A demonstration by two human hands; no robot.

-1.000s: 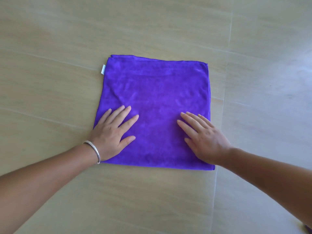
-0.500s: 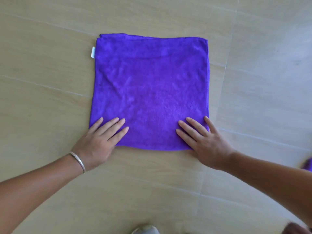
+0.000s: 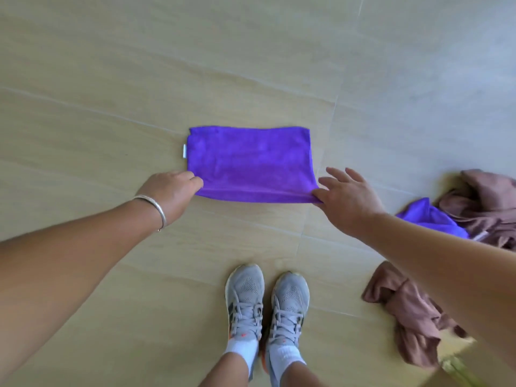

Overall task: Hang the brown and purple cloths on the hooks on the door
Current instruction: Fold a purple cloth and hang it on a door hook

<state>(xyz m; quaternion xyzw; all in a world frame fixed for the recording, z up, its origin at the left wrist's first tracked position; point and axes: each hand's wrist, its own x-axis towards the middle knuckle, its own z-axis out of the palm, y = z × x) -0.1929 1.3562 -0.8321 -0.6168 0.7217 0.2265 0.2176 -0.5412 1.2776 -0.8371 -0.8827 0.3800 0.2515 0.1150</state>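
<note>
- Below, the floor [image 3: 111,79] is laid with large pale beige tiles, thin grout lines crossing it at a slant; daylight brightens the upper right.
- The purple cloth [image 3: 248,160] lies on the floor ahead of the person's grey shoes [image 3: 266,300], its long axis running left to right, its near edge lifted off the tiles (the far edge still lies flat). A small white tag [image 3: 184,151] sticks out at its left side.
- The left hand [image 3: 170,195], with a silver bangle [image 3: 152,209] on the wrist, grips the near left corner, fingers curled around the fabric.
- The right hand [image 3: 346,196] pinches the near right corner between thumb and forefinger, its other fingers spread loose above the floor.
- At the right edge a second purple cloth [image 3: 430,217] lies crumpled against a heaped brown cloth [image 3: 485,202]; another brown cloth [image 3: 413,311] lies bunched nearer the shoes, partly behind the right forearm.
</note>
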